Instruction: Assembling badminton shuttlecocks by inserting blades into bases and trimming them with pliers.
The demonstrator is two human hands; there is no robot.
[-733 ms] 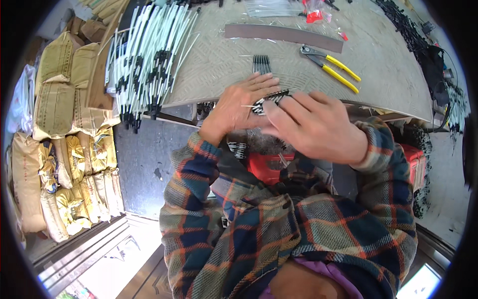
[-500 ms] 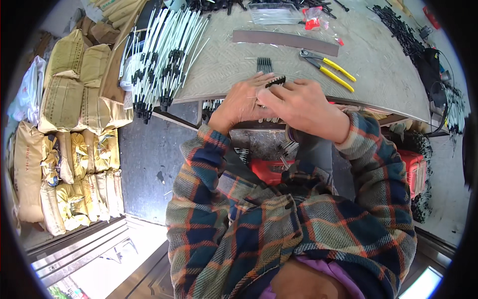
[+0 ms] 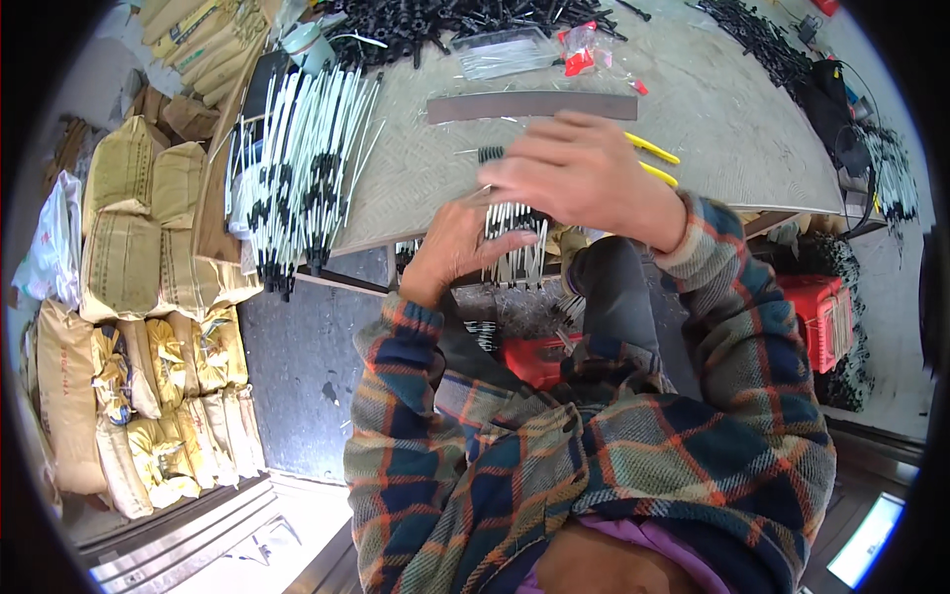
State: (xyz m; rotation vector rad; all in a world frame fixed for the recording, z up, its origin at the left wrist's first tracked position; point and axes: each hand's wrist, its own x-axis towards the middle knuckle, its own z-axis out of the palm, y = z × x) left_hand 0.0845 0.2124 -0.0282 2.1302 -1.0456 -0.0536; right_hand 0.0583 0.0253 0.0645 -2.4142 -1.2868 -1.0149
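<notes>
At the near edge of the table, my left hand (image 3: 450,247) is closed on a row of thin white rods with black fittings (image 3: 517,262), its thumb lying across them. The rods stand side by side and hang over the edge. Just above, my right hand (image 3: 584,173) reaches across toward the left fingers, palm down. Its fingertips are smeared by motion and partly hidden, so whether they grip anything does not show. A dark ridged piece (image 3: 490,154) lies beyond the left hand. Pliers with yellow handles (image 3: 655,150) lie partly behind the right hand.
A flat grey-brown bar (image 3: 534,106) crosses the table. Behind it are a clear plastic box (image 3: 503,54), red-and-clear packaging (image 3: 579,59) and heaped black parts (image 3: 396,28). Bundled white rods (image 3: 312,129) stand at left; filled sacks (image 3: 124,257) beyond. A red crate (image 3: 813,312) is at right.
The view has shifted a little. My left thumb has come into sight over the row of rods, more of which now shows. My right hand has moved, covering the pliers' head.
</notes>
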